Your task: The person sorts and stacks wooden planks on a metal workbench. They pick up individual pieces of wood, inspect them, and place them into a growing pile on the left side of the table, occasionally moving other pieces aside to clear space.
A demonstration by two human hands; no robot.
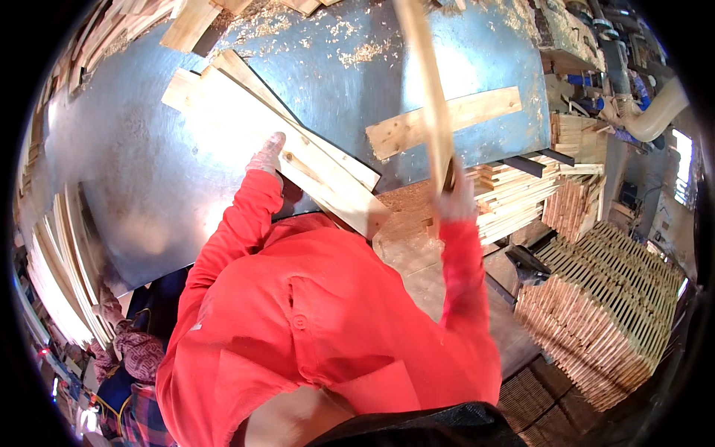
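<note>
My left hand (pixel 268 155) grips the near edge of a wide pale wooden board (pixel 231 119), with a digit lying over its top face. This board rests slantwise on the metal table (pixel 141 156), overlapping a narrower board (pixel 246 74) beneath its far side. At the right, my right hand (pixel 456 200) is closed round the near end of a long narrow board (pixel 430 82). That board stands out away from me across the table, and both it and the hand are blurred. Behind it lies a short knotty plank (pixel 484 108) flat on the table.
Wood shavings (pixel 365 52) litter the table's far part. Stacked boards (pixel 514 197) stand off the right edge, with a large slatted stack (pixel 603 298) nearer. More planks (pixel 67 253) lean at the left, where another person (pixel 141 354) is close by. A ducted machine (pixel 573 45) stands far right.
</note>
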